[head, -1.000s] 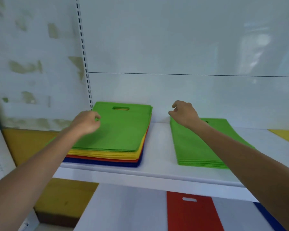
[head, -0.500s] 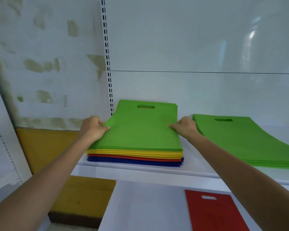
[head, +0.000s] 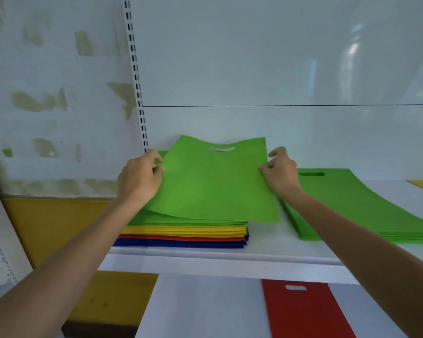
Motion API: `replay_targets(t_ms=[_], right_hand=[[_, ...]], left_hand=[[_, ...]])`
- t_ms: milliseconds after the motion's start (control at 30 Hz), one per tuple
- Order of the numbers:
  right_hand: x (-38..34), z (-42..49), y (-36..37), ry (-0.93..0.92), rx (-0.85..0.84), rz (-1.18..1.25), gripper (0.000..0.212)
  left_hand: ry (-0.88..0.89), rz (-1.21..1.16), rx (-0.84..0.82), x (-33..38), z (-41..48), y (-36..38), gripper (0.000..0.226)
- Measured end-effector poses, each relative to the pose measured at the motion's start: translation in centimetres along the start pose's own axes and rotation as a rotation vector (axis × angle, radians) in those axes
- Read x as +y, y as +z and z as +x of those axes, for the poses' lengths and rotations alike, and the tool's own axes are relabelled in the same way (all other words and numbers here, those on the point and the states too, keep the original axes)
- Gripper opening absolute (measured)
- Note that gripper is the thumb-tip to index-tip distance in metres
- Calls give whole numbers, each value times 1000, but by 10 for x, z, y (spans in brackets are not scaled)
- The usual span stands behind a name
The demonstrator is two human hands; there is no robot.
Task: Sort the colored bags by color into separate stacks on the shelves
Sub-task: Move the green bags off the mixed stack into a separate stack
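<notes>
We face a white shelf (head: 254, 261) with a glossy back panel (head: 254, 57) catching pale light, and a slotted rail (head: 134, 76) at its left. Beside it we see a patchy, peeling wall (head: 47, 98) above a yellow band (head: 54, 228).

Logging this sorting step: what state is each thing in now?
Top green bag: far end raised, held by both edges.
Left hand: pinches its left edge.
Right hand: pinches its right edge.
Mixed stack: flat; green over yellow, red, blue.
Green stack: flat on shelf.
Red bag: flat, lower shelf.
</notes>
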State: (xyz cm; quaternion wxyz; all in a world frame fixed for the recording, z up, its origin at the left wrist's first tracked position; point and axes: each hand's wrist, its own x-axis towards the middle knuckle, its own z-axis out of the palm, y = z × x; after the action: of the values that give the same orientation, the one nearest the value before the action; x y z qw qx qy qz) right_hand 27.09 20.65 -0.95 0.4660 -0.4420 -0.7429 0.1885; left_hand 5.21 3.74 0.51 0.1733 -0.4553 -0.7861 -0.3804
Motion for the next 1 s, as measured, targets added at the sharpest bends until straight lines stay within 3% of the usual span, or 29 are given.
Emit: replay_targets(t_ms=[133,267,500,733,867,1000], right_hand=[[23,25,-58,-122,41,-103,28],[57,40,-119,-125,59,-212,35],[124,48,-190,-84,-112,-414,43],[174,44,-203,-8,-322,-375,49],[198,39,-190,16,-472,-501,52],[207,38,-182,139,-532,-488,41]], left_hand=[[84,-79,-34,56,4,14,18],[178,-122,-169,124,1,39,26],[223,-99,-318,214,-24,87,39],[148,5,-365,226,-58,130,37],[92,86,-515,216,-75,143,26],[54,92,-548,216,-80,147,25]])
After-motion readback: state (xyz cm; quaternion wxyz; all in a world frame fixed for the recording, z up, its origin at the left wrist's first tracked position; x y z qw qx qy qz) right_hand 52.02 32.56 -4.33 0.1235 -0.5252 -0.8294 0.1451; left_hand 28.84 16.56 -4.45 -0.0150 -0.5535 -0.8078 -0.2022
